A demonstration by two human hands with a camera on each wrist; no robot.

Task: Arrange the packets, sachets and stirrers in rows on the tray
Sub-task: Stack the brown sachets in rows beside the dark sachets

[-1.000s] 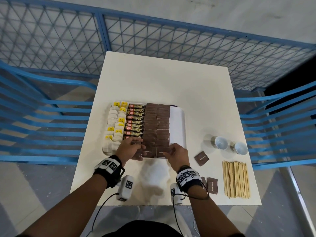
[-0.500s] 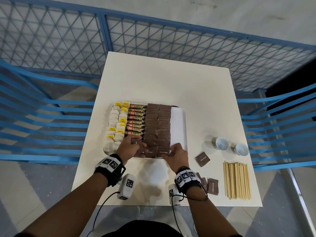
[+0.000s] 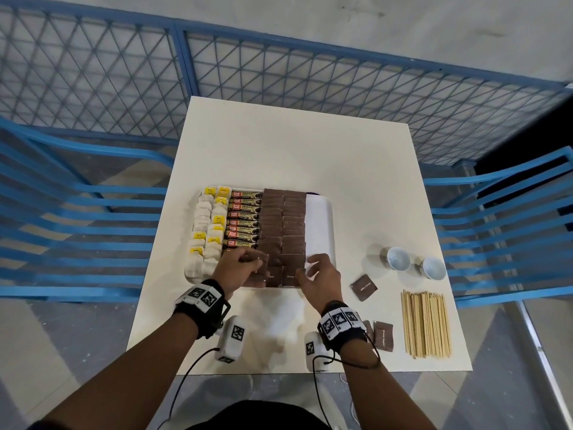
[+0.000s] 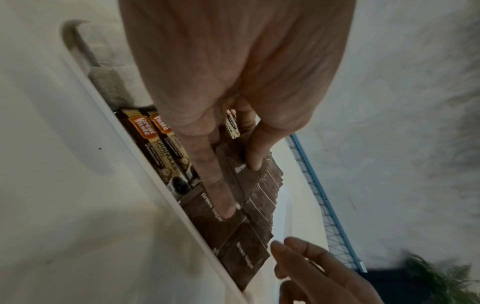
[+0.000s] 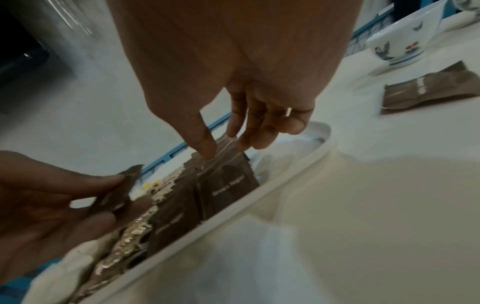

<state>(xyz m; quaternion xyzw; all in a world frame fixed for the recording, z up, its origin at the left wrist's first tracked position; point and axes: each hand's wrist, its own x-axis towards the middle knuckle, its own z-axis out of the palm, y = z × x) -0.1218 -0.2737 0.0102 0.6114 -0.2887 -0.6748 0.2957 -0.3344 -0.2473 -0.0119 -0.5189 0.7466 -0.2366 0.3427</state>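
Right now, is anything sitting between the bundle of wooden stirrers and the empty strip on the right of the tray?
Partly. A loose brown sugar sachet lies on the table between the stirrers and the tray, and the right hand rests at the tray's near right corner.

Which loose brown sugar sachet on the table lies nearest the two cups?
The tilted brown sugar sachet just left of the cups; the other loose sachets lie by the right wrist.

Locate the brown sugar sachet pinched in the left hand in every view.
Head: lower centre, brown sugar sachet over the white tray's near edge.
Left wrist: centre, pinched by the left hand.
Right wrist: left edge.
Shared landmark: the tray's near rim.
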